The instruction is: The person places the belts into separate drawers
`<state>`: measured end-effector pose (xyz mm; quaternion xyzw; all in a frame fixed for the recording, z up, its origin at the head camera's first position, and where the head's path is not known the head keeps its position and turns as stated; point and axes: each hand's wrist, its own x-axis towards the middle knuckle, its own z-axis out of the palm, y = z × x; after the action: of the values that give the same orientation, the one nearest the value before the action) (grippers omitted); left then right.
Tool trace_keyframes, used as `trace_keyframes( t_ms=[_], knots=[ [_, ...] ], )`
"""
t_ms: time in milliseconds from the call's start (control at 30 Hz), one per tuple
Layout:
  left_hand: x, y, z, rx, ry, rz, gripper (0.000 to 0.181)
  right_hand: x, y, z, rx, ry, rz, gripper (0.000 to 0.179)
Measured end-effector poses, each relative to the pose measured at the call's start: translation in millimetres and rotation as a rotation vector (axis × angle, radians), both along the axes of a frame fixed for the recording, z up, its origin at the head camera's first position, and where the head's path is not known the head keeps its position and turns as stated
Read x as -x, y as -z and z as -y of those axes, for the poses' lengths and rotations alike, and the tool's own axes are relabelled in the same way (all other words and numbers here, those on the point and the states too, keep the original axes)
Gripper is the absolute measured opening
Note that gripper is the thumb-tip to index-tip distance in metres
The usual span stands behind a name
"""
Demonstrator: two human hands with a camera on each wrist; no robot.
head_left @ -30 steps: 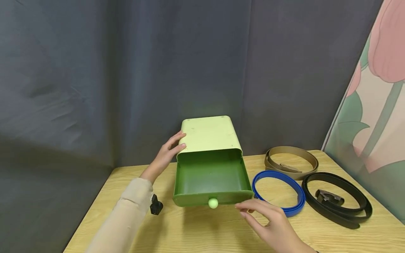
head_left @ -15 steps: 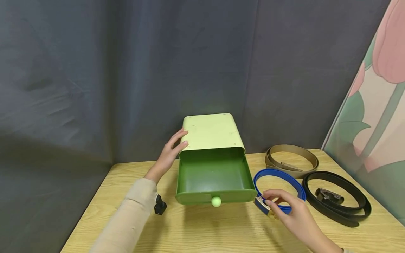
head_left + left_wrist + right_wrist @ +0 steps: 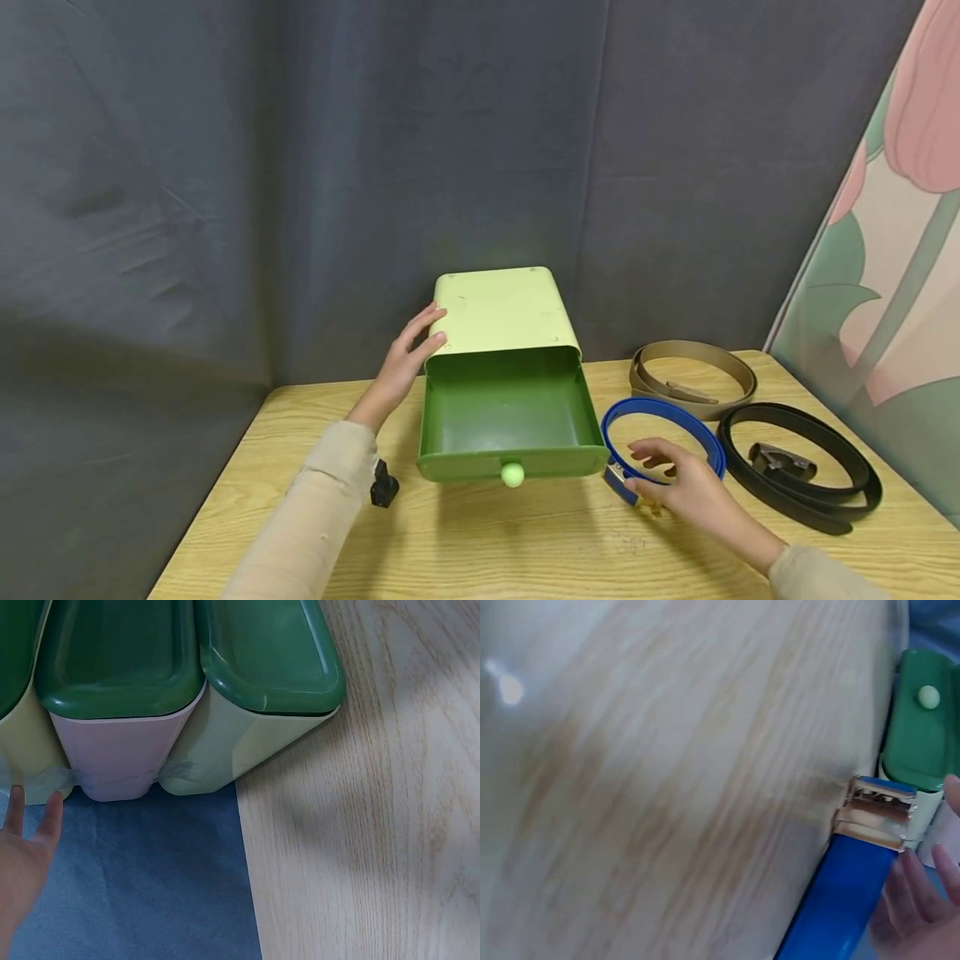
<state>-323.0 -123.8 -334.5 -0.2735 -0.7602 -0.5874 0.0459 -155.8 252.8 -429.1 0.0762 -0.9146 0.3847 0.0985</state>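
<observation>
My left hand (image 3: 401, 362) rests against the left side of a pale green drawer box (image 3: 501, 310), fingers and thumb extended. The box's dark green drawer (image 3: 510, 400) stands pulled out, with a round light green knob (image 3: 513, 475) on its front. In the left wrist view, fingers of my left hand (image 3: 26, 862) touch one of several coloured sections with green fronts (image 3: 124, 660). My right hand (image 3: 686, 487) hovers by the metal buckle of a coiled blue belt (image 3: 708, 442), fingers spread. The right wrist view has the buckle (image 3: 874, 814) beside these fingers, not held.
A coiled tan belt (image 3: 750, 375) lies at the back right of the wooden table (image 3: 480, 567). Next to the blue belt is a coiled black belt (image 3: 855, 467) with a dark buckle. A small black object (image 3: 384, 485) sits near my left sleeve. A dark curtain (image 3: 420, 167) hangs behind.
My right hand has moved from the drawer's front right corner rightward to the blue belt's buckle. The left hand stays on the box, and the drawer remains out.
</observation>
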Motion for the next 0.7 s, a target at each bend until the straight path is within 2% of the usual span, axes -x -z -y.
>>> trace_keyframes(
  t_ms=[167, 267, 367, 500, 567, 700],
  knots=[
    [-1.0, 0.1, -1.0, -0.007, -0.013, -0.004, 0.047, 6.3, 5.8, -3, 0.006, -0.019, 0.157, 0.066],
    [-2.2, -0.2, -1.3, -0.007, -0.010, -0.005, 0.048, 9.2, 7.5, -3, -0.016, -0.025, 0.221, 0.070],
    [-8.9, -6.7, -1.5, -0.008, 0.003, 0.016, 0.049, 11.3, 9.5, -2, -0.052, -0.027, 0.247, 0.072],
    [-6.7, -5.3, -1.2, -0.012, 0.011, 0.023, 0.049, 13.9, 12.9, 1, -0.087, -0.008, 0.257, 0.069],
    [0.3, 1.5, -1.1, -0.017, 0.004, 0.006, 0.049, 15.0, 14.0, 2, -0.100, 0.005, 0.256, 0.064],
    [0.9, 1.7, -2.2, -0.025, -0.015, -0.004, 0.047, 15.7, 13.1, 4, -0.103, 0.010, 0.249, 0.054]
  ],
)
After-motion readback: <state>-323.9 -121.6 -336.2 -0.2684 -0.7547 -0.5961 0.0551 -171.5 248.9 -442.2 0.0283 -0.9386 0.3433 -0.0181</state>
